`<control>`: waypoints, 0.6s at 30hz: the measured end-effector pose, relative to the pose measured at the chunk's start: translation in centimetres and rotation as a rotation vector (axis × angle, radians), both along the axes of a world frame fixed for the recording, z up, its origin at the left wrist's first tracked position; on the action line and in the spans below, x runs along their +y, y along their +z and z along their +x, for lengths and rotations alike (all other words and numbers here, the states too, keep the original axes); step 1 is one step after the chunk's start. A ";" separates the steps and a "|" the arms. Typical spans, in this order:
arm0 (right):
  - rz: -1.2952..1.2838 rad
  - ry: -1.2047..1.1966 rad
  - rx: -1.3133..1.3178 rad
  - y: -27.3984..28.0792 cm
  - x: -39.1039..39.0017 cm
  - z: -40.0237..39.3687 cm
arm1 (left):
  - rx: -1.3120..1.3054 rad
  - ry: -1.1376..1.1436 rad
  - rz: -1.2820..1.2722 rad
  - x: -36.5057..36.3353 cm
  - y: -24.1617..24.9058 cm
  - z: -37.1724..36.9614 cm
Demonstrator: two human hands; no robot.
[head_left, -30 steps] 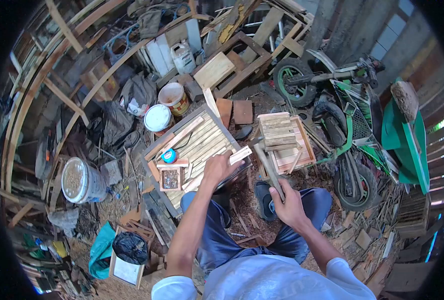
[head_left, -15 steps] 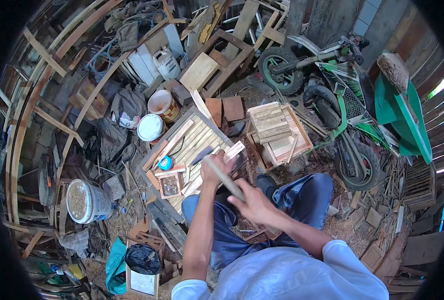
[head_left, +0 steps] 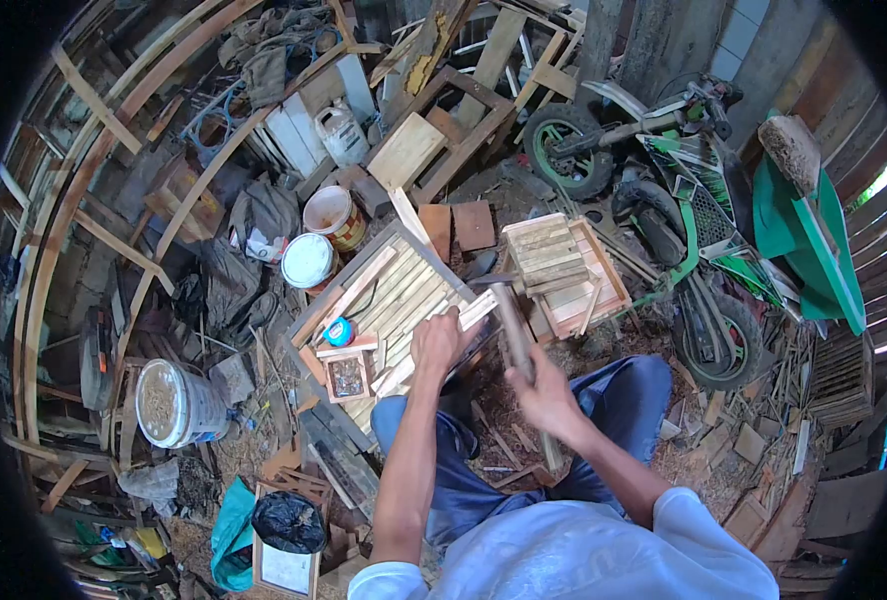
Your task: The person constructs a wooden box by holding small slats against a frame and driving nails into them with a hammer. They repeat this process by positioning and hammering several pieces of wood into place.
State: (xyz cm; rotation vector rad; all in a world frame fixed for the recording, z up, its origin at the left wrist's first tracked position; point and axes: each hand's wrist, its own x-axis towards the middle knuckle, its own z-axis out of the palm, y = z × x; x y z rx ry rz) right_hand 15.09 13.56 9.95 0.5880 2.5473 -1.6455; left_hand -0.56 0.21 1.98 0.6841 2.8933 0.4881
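Note:
My right hand (head_left: 547,402) is wrapped around the handle of a hammer (head_left: 516,335). Its dark head is at the upper end, just right of a pale wooden piece (head_left: 479,309). My left hand (head_left: 436,340) is closed on that piece above the low slatted workbench (head_left: 396,285); its fingertips are partly hidden. On the bench lie several light wood strips, a round blue container (head_left: 338,332) and a small wooden box (head_left: 348,377) with small bits inside that look like nails.
A wooden crate (head_left: 604,262) with slats stacked on it stands right of the bench. Beyond it leans a green motorbike (head_left: 699,215). Buckets (head_left: 310,261) stand at the bench's left, another bucket (head_left: 179,405) farther left. Wood scraps litter the floor.
The hammer has swung right, from over my left hand to the right of the wooden piece, its handle now more upright. My left hand stays on the piece, and the view has shifted slightly.

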 end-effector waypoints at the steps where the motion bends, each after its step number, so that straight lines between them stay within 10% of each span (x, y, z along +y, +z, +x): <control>1: -0.070 0.046 0.009 2.4 -0.8 0.6 | 0.002 -0.011 -0.001 -0.1 -0.5 0.1; 5: -0.088 0.283 -0.057 3.0 -1.8 0.4 | -0.002 0.035 0.016 -0.2 -0.5 0.3; 18: -0.061 -0.003 -0.187 -0.3 -0.8 0.1 | -0.024 -0.043 -0.072 1.1 -1.0 1.1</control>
